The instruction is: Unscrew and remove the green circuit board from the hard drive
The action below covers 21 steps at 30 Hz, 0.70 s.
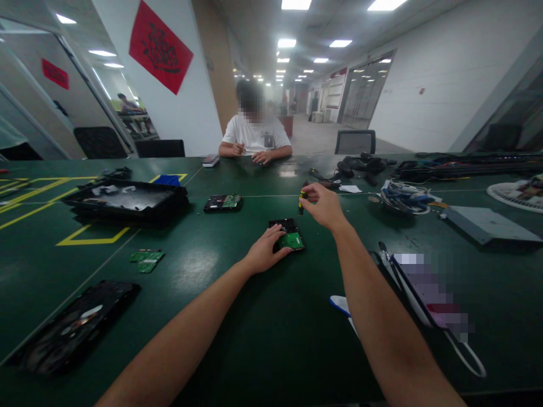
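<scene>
A hard drive (292, 242) with a green circuit board lies on the green table in front of me. My left hand (266, 249) holds it from the left, thumb along its near edge and fingers over its black part. Up and to the right of the drive, my right hand (322, 203) pinches a small yellow-and-black screwdriver (301, 202), roughly upright. The screwdriver's thin tip is too small to make out, and it appears apart from the drive. Another hard drive (223, 203) with a green board lies farther back on the left.
Left are a black tray (127, 198), loose green circuit boards (147, 260) and a black drive casing (80, 325). Right are a phone-like device (428, 294), a grey metal box (494, 225) and a cable bundle (405, 195). A person in a white shirt (257, 135) sits opposite.
</scene>
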{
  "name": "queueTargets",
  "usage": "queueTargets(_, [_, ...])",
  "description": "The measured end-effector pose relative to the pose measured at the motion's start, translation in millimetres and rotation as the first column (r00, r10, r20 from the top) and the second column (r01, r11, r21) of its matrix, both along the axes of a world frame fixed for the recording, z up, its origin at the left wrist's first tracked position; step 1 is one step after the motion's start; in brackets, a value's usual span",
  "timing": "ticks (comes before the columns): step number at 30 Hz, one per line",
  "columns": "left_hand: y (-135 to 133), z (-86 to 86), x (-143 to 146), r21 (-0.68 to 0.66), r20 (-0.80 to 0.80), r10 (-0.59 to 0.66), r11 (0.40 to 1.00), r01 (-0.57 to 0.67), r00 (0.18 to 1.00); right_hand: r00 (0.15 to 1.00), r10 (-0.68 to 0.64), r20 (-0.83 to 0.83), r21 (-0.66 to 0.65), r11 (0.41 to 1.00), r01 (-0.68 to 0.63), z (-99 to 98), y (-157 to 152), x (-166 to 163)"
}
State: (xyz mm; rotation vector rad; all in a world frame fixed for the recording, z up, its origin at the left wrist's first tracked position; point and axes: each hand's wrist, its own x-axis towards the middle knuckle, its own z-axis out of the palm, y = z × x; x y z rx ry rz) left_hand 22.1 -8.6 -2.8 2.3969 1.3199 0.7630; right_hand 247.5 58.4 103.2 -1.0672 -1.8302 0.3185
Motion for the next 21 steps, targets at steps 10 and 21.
queueTargets(10, [-0.7,1.3,0.2,0.004,-0.009,0.004,1.0,-0.004,1.0,1.0,-0.013,0.004,0.024,1.0,0.013,-1.8,3.0,1.6])
queueTargets(21, [0.1,0.8,0.4,0.008,-0.001,0.001,1.0,-0.001,1.0,1.0,-0.003,0.024,0.009,1.0,0.003,-3.0,5.3,1.4])
